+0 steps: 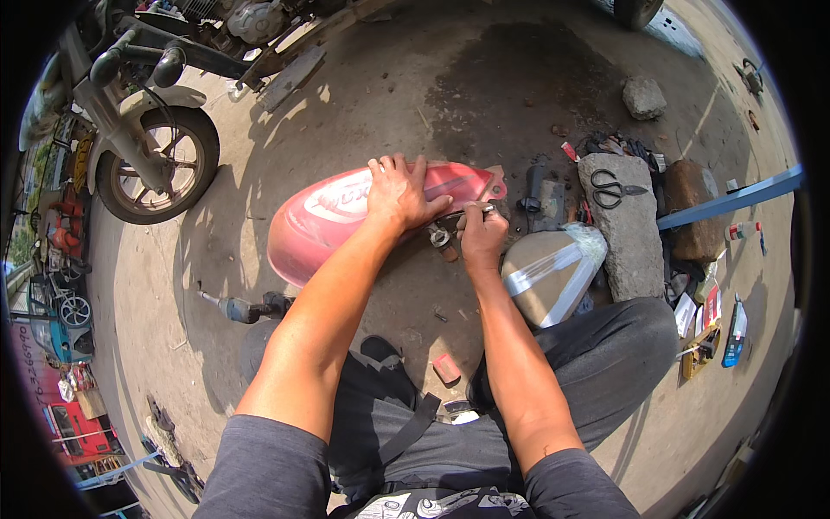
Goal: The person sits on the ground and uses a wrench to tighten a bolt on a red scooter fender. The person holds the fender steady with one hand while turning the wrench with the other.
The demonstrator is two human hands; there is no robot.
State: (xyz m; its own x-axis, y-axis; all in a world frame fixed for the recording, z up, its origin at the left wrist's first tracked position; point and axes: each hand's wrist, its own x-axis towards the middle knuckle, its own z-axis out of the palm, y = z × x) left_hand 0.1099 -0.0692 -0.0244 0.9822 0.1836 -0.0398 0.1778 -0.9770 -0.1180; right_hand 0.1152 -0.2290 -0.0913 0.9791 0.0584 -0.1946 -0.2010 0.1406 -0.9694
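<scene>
A red motorcycle fuel tank (304,232) with a white marking lies on the ground ahead of me. My left hand (399,195) rests open on its upper side, fingers spread. At the tank's near right edge, my right hand (482,233) is closed round a thin, dark, rod-like tool with a metal end (488,208); its exact kind is unclear. Just below the tank lies a small metal fitting (439,235) with a brownish part. Near my right forearm is a rounded beige piece (538,281) with pale tape across it.
Black-handled scissors (612,189) lie on a concrete block (635,259). A power tool (238,309) lies by my left knee, and a red block (446,369) between my legs. A motorcycle wheel (157,164) stands at far left. A blue bar (735,201) juts in from the right.
</scene>
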